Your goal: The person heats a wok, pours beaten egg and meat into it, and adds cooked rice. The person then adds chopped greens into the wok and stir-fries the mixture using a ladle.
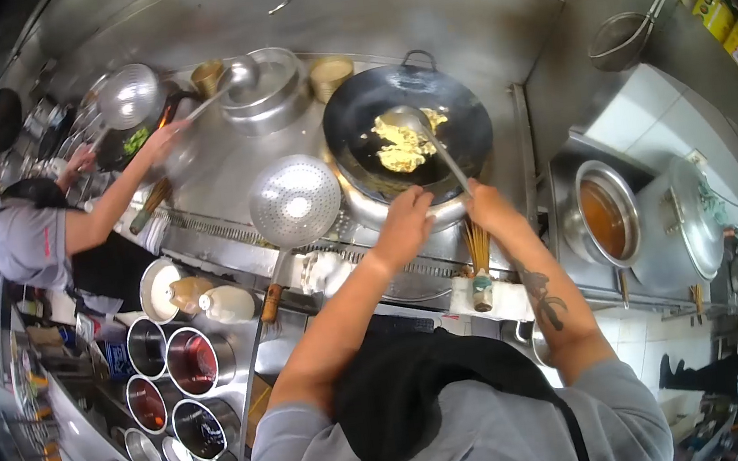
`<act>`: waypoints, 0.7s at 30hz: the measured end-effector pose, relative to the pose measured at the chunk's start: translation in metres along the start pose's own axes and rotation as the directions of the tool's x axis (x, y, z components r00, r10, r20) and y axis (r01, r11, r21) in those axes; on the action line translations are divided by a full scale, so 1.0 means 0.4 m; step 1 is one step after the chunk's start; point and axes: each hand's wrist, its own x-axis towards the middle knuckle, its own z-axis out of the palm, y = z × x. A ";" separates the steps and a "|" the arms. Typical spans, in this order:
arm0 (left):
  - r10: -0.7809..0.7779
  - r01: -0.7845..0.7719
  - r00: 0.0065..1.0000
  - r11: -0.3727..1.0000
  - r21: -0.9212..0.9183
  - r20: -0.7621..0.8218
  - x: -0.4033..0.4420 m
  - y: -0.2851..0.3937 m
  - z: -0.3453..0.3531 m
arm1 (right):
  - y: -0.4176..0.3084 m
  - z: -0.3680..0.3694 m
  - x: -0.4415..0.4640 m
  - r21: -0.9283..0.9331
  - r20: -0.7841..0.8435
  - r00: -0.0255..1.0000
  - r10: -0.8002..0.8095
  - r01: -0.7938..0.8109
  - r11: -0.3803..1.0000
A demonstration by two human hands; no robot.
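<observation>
A black wok [354, 108] sits on the burner in front of me, with scrambled egg [405, 148] in it. My left hand [403, 224] is closed on the wok's near rim; what its fingertips touch is partly hidden. In my right hand [488, 208] is the handle of a ladle [444, 155], whose bowl rests on the egg. A bamboo brush [479, 263] stands upright just below my right hand. To the left of the wok lies a large perforated strainer [294, 198] with a wooden handle.
At left, another person [34, 239] holds a ladle [241, 73] over the stove. Sauce pots [196, 360] and bottles [229, 303] stand lower left. On the right are a pot of brown liquid [604, 213], a lidded pot [695, 218] and a hanging mesh strainer [620, 41].
</observation>
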 end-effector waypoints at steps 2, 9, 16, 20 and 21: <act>-0.054 0.062 0.994 0.995 -0.081 0.095 -0.055 0.066 -0.072 | -0.015 -0.081 -0.027 0.135 0.104 0.995 0.004 -0.018 0.991; -0.673 0.675 0.736 0.720 0.163 -0.073 -0.694 0.137 -0.206 | 0.078 -0.051 0.012 0.001 -0.085 0.994 0.063 -0.063 0.998; -0.754 0.982 0.168 0.072 0.175 -0.635 -1.195 0.454 -0.264 | 0.064 -0.094 -0.028 0.258 0.108 0.994 -0.026 -0.002 0.966; -0.578 0.993 -0.089 0.011 -0.117 -0.811 -1.329 0.540 -0.295 | 0.272 0.050 0.068 0.108 -0.039 0.958 -0.284 0.287 0.952; -0.535 0.951 -0.278 -0.035 -0.308 -0.798 -1.276 0.574 -0.336 | 0.312 0.073 0.099 0.115 0.021 0.956 -0.293 0.289 0.950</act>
